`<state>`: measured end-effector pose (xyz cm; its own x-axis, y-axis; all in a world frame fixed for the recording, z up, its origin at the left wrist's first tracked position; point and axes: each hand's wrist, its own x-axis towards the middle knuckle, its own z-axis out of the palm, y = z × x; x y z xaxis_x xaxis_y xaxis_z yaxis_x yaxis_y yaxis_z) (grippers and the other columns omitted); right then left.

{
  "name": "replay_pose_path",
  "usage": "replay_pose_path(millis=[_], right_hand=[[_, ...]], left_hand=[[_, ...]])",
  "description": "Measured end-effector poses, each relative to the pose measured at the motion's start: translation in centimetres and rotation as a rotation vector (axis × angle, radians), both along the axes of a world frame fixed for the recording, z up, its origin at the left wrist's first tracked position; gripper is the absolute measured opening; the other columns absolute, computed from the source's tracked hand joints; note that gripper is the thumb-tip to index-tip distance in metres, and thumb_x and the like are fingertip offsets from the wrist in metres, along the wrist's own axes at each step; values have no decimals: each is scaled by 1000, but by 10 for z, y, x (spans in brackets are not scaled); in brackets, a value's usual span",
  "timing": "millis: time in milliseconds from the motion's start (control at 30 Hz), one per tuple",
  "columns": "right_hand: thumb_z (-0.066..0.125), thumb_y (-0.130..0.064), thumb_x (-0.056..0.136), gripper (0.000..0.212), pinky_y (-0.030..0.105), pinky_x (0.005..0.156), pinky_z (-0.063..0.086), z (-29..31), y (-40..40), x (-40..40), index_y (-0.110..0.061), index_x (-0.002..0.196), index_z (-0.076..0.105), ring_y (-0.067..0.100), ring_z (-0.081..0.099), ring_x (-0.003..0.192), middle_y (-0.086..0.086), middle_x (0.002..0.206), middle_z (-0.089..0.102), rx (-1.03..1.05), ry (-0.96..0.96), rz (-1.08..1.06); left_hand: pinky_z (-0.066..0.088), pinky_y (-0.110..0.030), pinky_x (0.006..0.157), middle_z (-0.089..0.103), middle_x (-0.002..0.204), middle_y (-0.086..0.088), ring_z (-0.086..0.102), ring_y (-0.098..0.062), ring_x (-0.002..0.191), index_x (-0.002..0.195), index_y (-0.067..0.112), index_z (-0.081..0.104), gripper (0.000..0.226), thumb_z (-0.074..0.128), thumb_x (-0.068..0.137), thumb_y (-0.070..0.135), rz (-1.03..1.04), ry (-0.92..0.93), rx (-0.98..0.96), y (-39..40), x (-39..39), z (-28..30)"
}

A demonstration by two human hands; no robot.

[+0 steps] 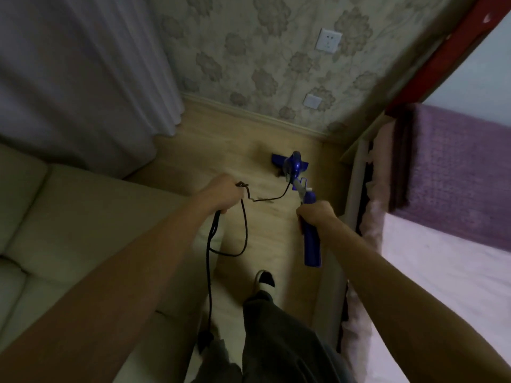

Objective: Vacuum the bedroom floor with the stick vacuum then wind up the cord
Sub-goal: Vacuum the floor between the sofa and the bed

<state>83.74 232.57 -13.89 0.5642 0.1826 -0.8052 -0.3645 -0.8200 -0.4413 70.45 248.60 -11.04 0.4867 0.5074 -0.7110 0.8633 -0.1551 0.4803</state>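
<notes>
Right hand (318, 215): fingers curled round the blue handle of the vacuum (305, 200), firm grip. Left hand (222, 193): fingers closed on the black cord (243, 230), holding it up off the floor (193, 139); a small knot or kink sits just past the knuckles. From that fist one run of cord crosses to the vacuum body, another drops in a loop and trails back beside the person's leg toward what looks like the plug end near the bottom of view, blurred. The vacuum tilts forward from the right hand; its head (289, 164) sits flat on the wood floor, near the skirting below the papered wall, in the lane between sofa (69, 217) and bed (431, 272). A dark tuft, possibly hair or lint, lies just beside the head. Wall socket (328, 41) shows nothing plugged in; cannot tell where the cord is powered. Judged step: vacuuming, far end of the lane, cord managed clear of the head. Winding not yet begun. Next move calls for passing the head over the tuft and along the skirting, with the left hand keeping slack out of its path.
</notes>
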Motion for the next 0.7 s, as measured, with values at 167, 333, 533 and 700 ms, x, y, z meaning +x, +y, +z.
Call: replay_pose_path(millis=[167,333,533,700], right_hand=[[60,-2,87,10,21,36,44,16,-6,3,-4,86,51,17,54,50,9,67,58,46,111,50],[62,-2,87,20,28,44,47,13,22,49,-4,103,51,18,55,58,10,77,58,146,117,-17],[60,-5,89,21,31,53,51,-31,19,80,-5,102,44,20,57,62,11,81,59,51,27,8],[60,-4,88,28,30,50,50,-53,20,99,-8,104,37,19,58,62,9,79,59,30,14,14]], left_hand=[[36,-29,51,54,85,-17,44,-21,54,113,-5,60,30,46,99,18,26,-11,-51,7,39,0],[35,-28,49,49,73,-10,41,-20,53,114,-3,60,28,46,98,15,55,20,-61,2,69,0],[34,-26,45,49,69,-8,41,-17,51,109,-1,62,25,45,99,14,51,55,-57,-10,72,-5],[36,-27,46,52,73,-13,44,-20,49,109,-5,62,25,49,97,12,47,89,-41,-12,58,-10]])
